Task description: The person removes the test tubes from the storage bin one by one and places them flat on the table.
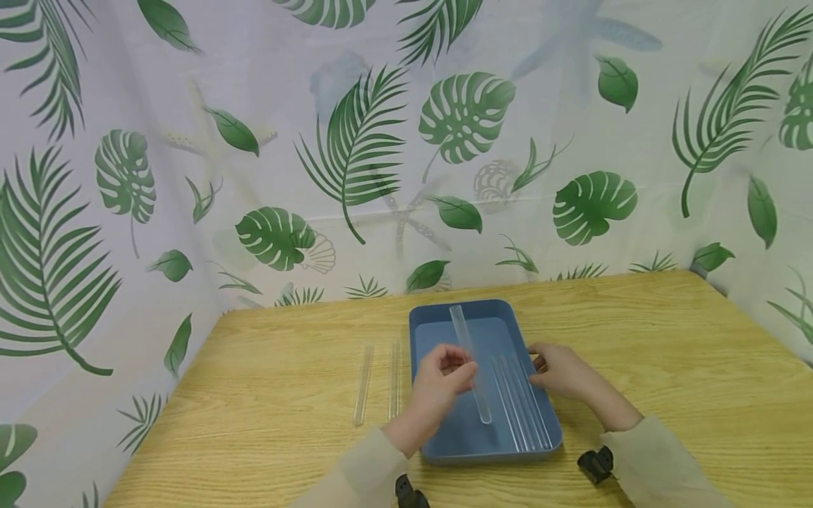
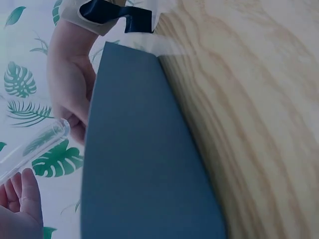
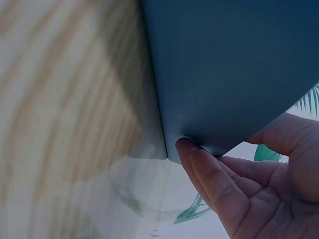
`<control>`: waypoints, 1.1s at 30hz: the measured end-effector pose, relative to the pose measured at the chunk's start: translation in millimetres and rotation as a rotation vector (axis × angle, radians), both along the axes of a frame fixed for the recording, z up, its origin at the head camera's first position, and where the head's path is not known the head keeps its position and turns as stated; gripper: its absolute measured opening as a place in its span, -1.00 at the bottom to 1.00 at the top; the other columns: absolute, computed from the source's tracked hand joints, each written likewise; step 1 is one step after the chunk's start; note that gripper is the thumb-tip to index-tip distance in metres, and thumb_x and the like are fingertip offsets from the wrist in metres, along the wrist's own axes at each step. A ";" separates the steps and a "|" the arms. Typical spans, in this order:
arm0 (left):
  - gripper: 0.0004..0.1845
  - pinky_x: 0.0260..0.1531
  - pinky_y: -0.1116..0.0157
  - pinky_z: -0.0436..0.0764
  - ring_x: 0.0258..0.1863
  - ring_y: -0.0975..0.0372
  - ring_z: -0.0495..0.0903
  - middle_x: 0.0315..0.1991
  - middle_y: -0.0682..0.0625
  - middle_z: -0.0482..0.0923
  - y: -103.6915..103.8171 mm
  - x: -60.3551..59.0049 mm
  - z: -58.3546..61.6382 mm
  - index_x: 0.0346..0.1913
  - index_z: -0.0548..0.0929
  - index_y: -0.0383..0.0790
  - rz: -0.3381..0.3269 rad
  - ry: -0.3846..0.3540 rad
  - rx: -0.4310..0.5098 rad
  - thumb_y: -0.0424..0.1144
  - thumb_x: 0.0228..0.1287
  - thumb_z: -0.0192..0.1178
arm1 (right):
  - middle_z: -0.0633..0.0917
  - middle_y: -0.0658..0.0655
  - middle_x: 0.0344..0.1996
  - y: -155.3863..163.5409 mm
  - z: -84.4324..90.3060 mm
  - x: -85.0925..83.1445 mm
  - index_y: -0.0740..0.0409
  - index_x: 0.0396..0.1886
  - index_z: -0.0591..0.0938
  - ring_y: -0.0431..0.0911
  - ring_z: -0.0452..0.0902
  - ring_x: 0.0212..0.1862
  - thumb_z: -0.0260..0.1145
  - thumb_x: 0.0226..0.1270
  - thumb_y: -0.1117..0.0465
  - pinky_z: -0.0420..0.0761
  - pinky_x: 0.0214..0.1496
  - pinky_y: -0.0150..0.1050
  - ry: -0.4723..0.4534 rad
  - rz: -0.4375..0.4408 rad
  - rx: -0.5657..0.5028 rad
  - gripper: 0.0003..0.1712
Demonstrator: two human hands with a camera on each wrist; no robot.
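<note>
You've got 1 blue tray [image 1: 422, 319], 1 wide clear tube [image 1: 471, 365] plus approx. 3 thin tubes [image 1: 517, 406] inside, 3 more thin tubes [image 1: 381, 381] left of it.

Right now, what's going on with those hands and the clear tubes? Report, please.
Left hand pinches a clear tube over the blue tray. Right hand touches the tray's right rim. Two tubes lie on the table; nothing blocks.
</note>
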State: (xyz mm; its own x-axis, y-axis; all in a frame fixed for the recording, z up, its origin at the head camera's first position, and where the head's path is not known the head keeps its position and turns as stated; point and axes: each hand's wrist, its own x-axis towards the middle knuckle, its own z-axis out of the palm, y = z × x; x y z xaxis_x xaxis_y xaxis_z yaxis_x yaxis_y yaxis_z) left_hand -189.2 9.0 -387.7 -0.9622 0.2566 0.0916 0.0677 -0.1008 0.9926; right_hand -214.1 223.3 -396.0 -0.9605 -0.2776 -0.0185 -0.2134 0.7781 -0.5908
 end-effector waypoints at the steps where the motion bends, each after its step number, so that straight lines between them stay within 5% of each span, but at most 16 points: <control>1: -0.83 -0.33 0.29 0.56 -0.35 0.24 0.50 -0.33 -0.03 0.46 -2.9 -0.5 1.7 -0.22 0.44 -0.37 0.010 0.009 0.000 -0.37 0.16 0.13 | 0.56 0.34 -0.33 0.1 -0.4 0.2 0.62 0.01 0.33 0.11 0.50 -0.28 0.23 0.04 0.42 0.53 -0.35 -0.12 -0.002 -0.001 -0.002 -0.47; 11: -0.79 -0.34 0.26 0.57 -0.38 0.28 0.47 -0.34 -0.03 0.44 -42.7 -8.7 11.8 -0.19 0.43 -0.38 0.100 0.019 -0.090 -0.33 0.16 0.14 | 0.56 0.32 -0.33 2.9 -0.3 0.8 0.61 0.01 0.32 0.11 0.50 -0.28 0.22 0.05 0.42 0.52 -0.37 -0.13 -0.004 -0.001 -0.014 -0.47; 26: -0.81 -0.37 0.28 0.56 -0.36 0.24 0.45 -0.31 -0.09 0.40 -110.8 -14.9 3.3 -0.20 0.42 -0.40 0.223 0.025 -0.271 -0.34 0.19 0.10 | 0.55 0.33 -0.30 2.4 0.5 2.9 0.61 0.04 0.31 0.10 0.49 -0.26 0.22 0.07 0.42 0.52 -0.37 -0.15 -0.017 0.008 -0.026 -0.45; 33: -0.80 -0.43 0.29 0.58 -0.36 0.15 0.48 -0.33 -0.13 0.40 -136.5 -22.9 -2.1 -0.19 0.43 -0.44 0.305 0.035 -0.433 -0.38 0.15 0.09 | 0.55 0.31 -0.33 2.0 -0.9 2.2 0.60 0.03 0.32 0.08 0.49 -0.28 0.21 0.05 0.43 0.52 -0.37 -0.15 -0.015 0.003 -0.036 -0.47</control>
State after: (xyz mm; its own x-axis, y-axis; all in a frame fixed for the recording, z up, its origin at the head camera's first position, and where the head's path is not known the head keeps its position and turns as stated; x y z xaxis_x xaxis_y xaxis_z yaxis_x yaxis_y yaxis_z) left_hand -212.2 -127.5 -389.8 -0.9973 -0.0125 0.0730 0.0641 0.3474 0.9355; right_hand -211.9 225.3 -396.8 -0.9593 -0.2816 -0.0226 -0.2071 0.7553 -0.6218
